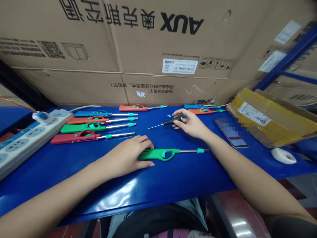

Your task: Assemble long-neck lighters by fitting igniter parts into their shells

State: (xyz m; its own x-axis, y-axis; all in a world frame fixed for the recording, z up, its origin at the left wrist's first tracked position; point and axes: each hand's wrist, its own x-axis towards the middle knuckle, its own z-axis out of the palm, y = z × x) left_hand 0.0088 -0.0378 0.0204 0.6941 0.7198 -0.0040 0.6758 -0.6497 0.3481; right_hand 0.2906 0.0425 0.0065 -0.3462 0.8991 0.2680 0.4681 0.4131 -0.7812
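I've got left hand (pixel 131 149) clamped on the near green lighter (pixel 155 154), prob steadying it, right hand (pixel 191 124) pinching a screwdriver (pixel 170 122).

Small workshop or storeroom suggested: blue bench (pixel 173 180) backed by large printed carton (pixel 138 43), flanked by blue metal frame (pixel 287 59); power strip (pixel 34 132) set at left; screwdriver (pixel 172 121) held over bench; lighters (pixel 80 128) laid in row; tiled floor (pixel 66 231) seen below.
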